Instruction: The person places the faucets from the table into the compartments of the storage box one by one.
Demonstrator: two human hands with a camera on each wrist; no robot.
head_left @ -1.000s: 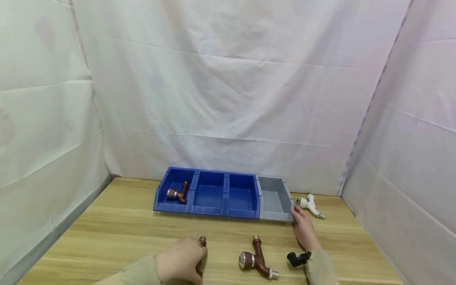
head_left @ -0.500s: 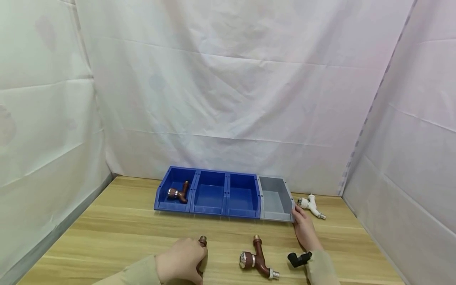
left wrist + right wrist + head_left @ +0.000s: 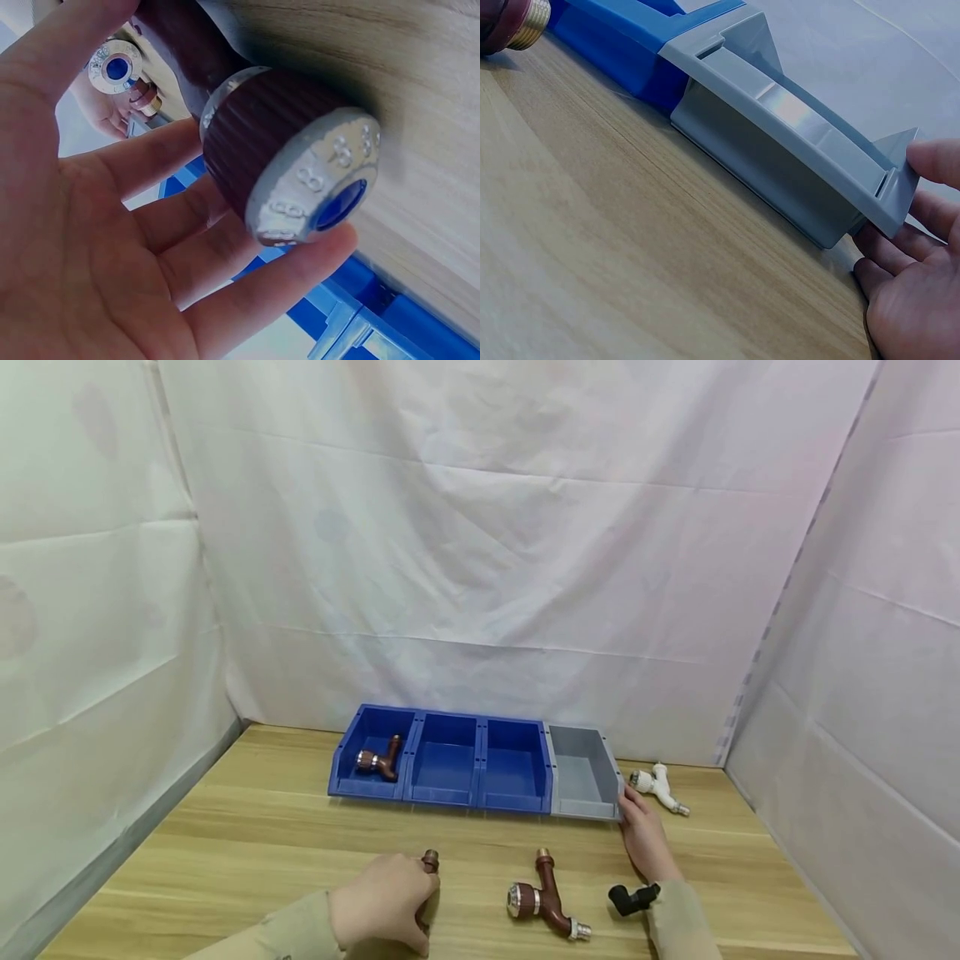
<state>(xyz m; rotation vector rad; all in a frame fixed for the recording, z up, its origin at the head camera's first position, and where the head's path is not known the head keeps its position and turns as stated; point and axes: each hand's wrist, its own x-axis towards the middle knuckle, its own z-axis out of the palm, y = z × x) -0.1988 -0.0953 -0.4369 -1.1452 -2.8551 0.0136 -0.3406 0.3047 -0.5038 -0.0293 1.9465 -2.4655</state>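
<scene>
White sheeting [image 3: 450, 552] hangs along the left, rear and right sides of a wood-grain table [image 3: 225, 843]. At the left end of the bin row stands the first blue bin [image 3: 365, 791]; a binned brown tap [image 3: 387, 767] lies inside it.

Nearer the front edge, the left hand [image 3: 386, 897] holds a brown tap [image 3: 259, 124] at the tabletop. The thumb and index finger are closed against its body; the remaining fingers extend, slightly bent, beneath the ribbed handle, whose chrome cap carries a blue disc. From above, the hand covers most of this tap, leaving the threaded end exposed.

Next in the row come the second blue bin [image 3: 442, 764] and the third blue bin [image 3: 513, 768], side by side. In front, a loose brown tap [image 3: 551, 903] lies on the table between the two forearms, its handle toward the left hand, occupying the space there.

The grey bin [image 3: 585, 810] adjoins the third blue one. A black angled piece [image 3: 633, 900] sits just beside the right sleeve [image 3: 678, 918]; contact between them cannot be determined. The right hand [image 3: 647, 839] grips the grey bin's front right corner, thumb against the side wall, fingers bent under the edge. Beyond that hand, just right of the grey bin, lies a white tap [image 3: 658, 787].

Count: brown taps, three; white taps, one; blue bins, three; grey bins, one; black pieces, one.
</scene>
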